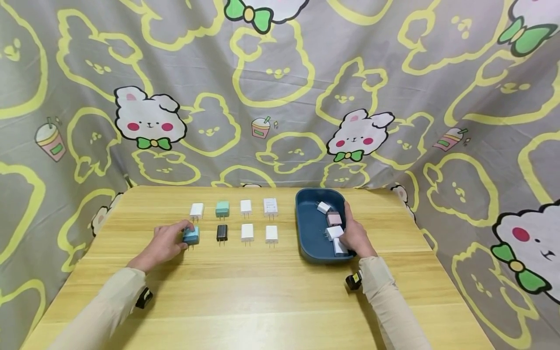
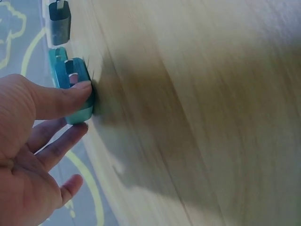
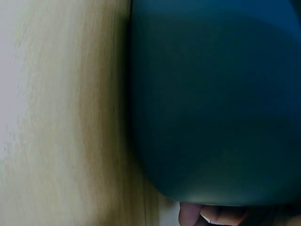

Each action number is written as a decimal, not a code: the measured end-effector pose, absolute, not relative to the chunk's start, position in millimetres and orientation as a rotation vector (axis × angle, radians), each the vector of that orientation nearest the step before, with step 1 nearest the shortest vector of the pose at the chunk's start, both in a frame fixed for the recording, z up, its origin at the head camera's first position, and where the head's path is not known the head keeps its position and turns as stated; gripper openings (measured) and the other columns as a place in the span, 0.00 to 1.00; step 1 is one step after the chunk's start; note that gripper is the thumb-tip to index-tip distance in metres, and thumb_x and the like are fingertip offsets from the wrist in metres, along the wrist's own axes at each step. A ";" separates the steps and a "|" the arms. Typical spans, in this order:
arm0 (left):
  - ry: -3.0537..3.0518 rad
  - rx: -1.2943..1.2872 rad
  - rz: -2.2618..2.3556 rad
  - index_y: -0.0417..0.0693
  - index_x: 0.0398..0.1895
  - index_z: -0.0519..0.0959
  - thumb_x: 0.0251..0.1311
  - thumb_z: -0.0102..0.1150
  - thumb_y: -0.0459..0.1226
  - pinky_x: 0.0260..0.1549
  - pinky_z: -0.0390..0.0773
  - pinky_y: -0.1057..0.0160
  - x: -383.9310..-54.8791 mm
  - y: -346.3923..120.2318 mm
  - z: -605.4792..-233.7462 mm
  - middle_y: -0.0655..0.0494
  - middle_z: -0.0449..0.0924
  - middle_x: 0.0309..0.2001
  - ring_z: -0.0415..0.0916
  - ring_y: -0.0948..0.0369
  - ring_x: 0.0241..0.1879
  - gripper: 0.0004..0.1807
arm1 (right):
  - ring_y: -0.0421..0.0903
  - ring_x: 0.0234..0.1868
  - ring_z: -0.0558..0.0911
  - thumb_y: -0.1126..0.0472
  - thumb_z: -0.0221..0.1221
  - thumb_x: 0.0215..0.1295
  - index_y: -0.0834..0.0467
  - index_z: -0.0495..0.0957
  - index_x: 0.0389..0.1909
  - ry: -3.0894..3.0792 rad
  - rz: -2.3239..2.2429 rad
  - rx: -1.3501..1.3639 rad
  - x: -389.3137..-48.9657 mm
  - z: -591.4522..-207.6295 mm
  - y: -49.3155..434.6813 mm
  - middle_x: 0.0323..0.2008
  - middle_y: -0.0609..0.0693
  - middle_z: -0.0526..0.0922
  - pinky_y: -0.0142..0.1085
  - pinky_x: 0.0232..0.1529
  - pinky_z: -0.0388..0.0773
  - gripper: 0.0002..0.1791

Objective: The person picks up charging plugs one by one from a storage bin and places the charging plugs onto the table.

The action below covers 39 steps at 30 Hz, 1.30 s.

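Observation:
My left hand pinches a blue plug charger between thumb and fingers, at the left end of the near row. In the left wrist view the thumb lies on the blue charger, its prongs pointing toward the table. At the right, my right hand grips the right side of a dark blue basin. Inside the basin lie a pink charger and several white ones, one white charger partly hidden by the hand. The right wrist view shows mostly the basin's outer wall, with fingertips at the bottom edge.
Behind the blue charger runs a row with white chargers and a green charger. Right of it, a black charger and white chargers lie on the wooden table. A patterned curtain hangs behind.

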State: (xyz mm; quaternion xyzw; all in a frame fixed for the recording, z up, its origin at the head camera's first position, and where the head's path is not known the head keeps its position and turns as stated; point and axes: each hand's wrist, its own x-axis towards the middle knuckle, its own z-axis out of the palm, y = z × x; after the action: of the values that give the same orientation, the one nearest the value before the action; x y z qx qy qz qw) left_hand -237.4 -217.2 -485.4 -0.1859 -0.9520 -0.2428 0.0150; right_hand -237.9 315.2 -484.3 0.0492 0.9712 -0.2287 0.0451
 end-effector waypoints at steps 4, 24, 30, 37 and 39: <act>-2.960 -0.613 -0.733 0.47 0.48 0.78 0.41 0.67 0.17 0.49 0.63 0.37 -236.1 -216.8 -482.8 0.39 0.86 0.53 0.81 0.34 0.51 0.29 | 0.52 0.24 0.74 0.76 0.59 0.51 0.56 0.31 0.81 2.958 -0.704 0.149 -238.8 -485.6 316.2 0.24 0.59 0.77 0.40 0.28 0.70 0.62; -2.708 -0.771 -0.552 0.44 0.53 0.80 0.48 0.62 0.20 0.61 0.61 0.29 -222.5 -153.1 -447.4 0.38 0.77 0.62 0.67 0.37 0.67 0.26 | 0.50 0.23 0.74 0.73 0.53 0.57 0.61 0.29 0.80 2.922 -0.765 0.057 -235.2 -482.1 320.9 0.21 0.53 0.71 0.40 0.29 0.68 0.55; -2.668 -0.837 -0.573 0.47 0.54 0.80 0.55 0.64 0.25 0.61 0.63 0.31 -220.3 -118.1 -440.5 0.42 0.79 0.61 0.69 0.40 0.66 0.22 | 0.50 0.22 0.73 0.74 0.52 0.57 0.63 0.30 0.80 2.938 -0.763 -0.004 -234.6 -481.8 320.8 0.20 0.53 0.71 0.40 0.29 0.68 0.54; -2.655 -0.949 -0.610 0.49 0.56 0.80 0.57 0.67 0.28 0.61 0.66 0.36 -223.7 -69.1 -432.0 0.47 0.80 0.59 0.72 0.46 0.64 0.22 | 0.51 0.23 0.74 0.74 0.51 0.55 0.62 0.30 0.80 2.938 -0.796 -0.009 -233.9 -480.0 320.2 0.25 0.60 0.78 0.40 0.29 0.68 0.55; -2.643 -0.992 -0.613 0.50 0.56 0.79 0.58 0.66 0.28 0.61 0.66 0.37 -225.4 -54.2 -431.6 0.49 0.81 0.59 0.73 0.47 0.63 0.21 | 0.51 0.23 0.74 0.74 0.52 0.54 0.63 0.31 0.80 2.942 -0.806 -0.018 -234.0 -479.9 319.9 0.25 0.61 0.79 0.41 0.29 0.68 0.55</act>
State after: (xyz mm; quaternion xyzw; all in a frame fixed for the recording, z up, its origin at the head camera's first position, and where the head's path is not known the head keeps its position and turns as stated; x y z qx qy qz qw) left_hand -225.4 -54.2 -431.6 -0.3407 -0.9076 -0.2105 0.1262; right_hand -234.0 319.9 -479.9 -0.0060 0.9635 -0.2640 0.0453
